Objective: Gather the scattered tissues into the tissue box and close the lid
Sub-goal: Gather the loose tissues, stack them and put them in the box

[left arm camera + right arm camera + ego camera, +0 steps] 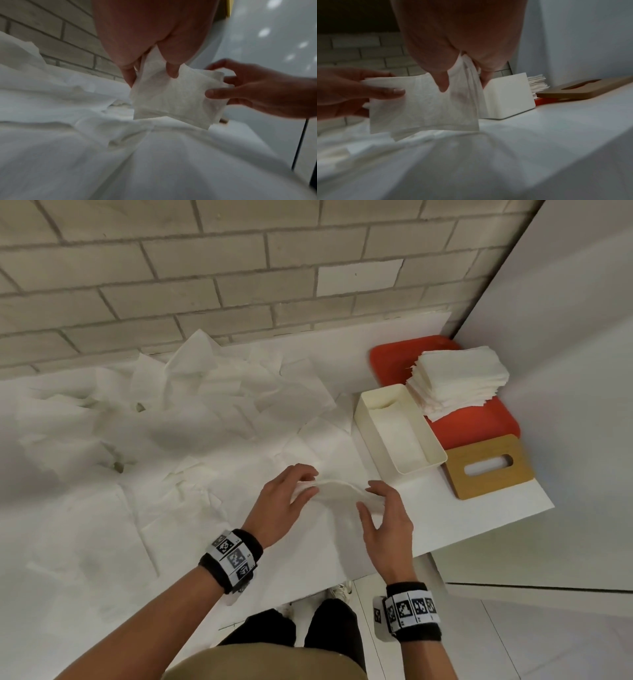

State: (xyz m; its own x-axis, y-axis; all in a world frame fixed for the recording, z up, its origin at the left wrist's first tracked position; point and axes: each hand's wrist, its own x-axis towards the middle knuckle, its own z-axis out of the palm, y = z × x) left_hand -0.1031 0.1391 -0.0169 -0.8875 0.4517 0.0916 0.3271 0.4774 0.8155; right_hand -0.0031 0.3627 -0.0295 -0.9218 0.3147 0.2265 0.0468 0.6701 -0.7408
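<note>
- Folded tissue point(337, 494) pinched at its ends by left hand point(281, 501) and right hand point(385, 520), above worktop point(479, 508), just in front of tissue box point(397, 428).
- Wooden lid point(488, 465) lies right of box, off it.

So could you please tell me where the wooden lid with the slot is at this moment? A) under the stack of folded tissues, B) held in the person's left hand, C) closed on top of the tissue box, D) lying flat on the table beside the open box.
D: the wooden lid lies flat on the table just right of the open tissue box, while both hands hold a folded tissue.
</note>
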